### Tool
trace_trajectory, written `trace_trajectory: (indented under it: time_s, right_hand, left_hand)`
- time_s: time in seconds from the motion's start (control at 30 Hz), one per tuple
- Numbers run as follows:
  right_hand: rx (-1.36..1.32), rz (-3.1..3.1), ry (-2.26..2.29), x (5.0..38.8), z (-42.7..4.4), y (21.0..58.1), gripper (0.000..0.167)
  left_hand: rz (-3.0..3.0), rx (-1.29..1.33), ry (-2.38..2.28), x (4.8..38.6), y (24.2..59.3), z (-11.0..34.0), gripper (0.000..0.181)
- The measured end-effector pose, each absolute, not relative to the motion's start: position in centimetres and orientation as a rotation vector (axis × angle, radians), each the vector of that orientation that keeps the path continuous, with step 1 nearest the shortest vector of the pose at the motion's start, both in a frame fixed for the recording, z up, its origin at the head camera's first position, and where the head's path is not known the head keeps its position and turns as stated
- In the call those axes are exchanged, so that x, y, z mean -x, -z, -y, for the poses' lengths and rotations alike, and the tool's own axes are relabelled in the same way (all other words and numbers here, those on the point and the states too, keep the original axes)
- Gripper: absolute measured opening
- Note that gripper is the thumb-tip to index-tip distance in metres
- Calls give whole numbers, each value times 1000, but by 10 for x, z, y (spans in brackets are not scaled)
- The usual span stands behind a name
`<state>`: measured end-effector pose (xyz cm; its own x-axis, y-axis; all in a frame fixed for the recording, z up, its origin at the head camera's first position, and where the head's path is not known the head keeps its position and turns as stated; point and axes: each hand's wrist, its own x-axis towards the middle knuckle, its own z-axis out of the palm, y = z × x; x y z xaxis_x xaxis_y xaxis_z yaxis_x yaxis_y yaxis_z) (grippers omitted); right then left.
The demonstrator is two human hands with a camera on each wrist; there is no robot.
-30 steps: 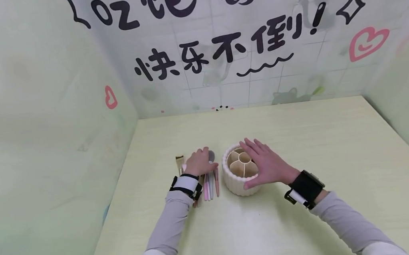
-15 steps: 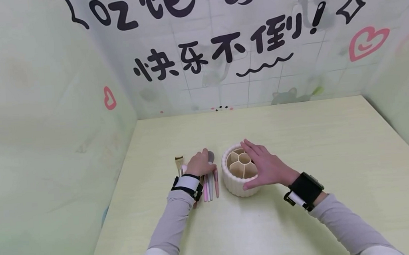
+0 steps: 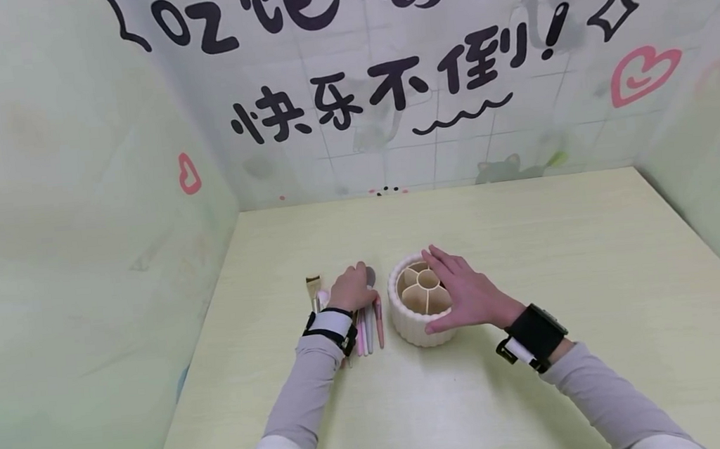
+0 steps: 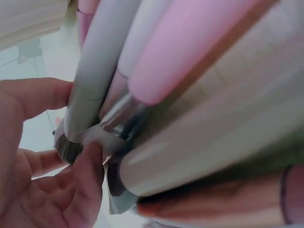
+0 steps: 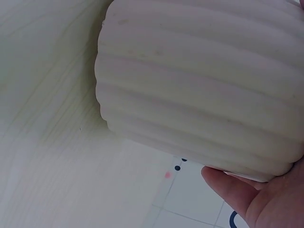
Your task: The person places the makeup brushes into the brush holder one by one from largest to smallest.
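Several makeup brushes (image 3: 370,336) lie side by side on the table, handles toward me. Over their bristle ends is my left hand (image 3: 351,287). In the left wrist view, its thumb and fingers pinch a grey-handled makeup brush (image 4: 95,66) near its dark bristles. A pink handle (image 4: 185,42) lies close by. Right of the brushes stands a round white ribbed brush holder (image 3: 420,331), upright and divided inside into petal-shaped compartments. My right hand (image 3: 476,289) grips its right side, thumb near and fingers far; the right wrist view shows the ribbed wall (image 5: 199,85).
A flat brush (image 3: 313,284) with light bristles and a dark tip lies left of my left hand. The pale wooden table (image 3: 525,225) is bordered by a lettered back wall (image 3: 381,166) and by side walls.
The head view has shifted slightly. Both hands stay almost in place, the left at the brushes and the right at the holder.
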<state>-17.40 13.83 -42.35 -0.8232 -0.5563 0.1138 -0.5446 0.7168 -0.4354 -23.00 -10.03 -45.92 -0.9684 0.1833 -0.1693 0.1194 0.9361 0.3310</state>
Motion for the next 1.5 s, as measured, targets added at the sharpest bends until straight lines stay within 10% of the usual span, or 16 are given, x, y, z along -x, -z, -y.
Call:
trace_trajectory:
  time_s: [1.5]
  right_hand:
    - [956, -2909, 756, 173, -137, 425, 117]
  left_hand:
    - [-3078, -385, -982, 215, 394, 103, 64]
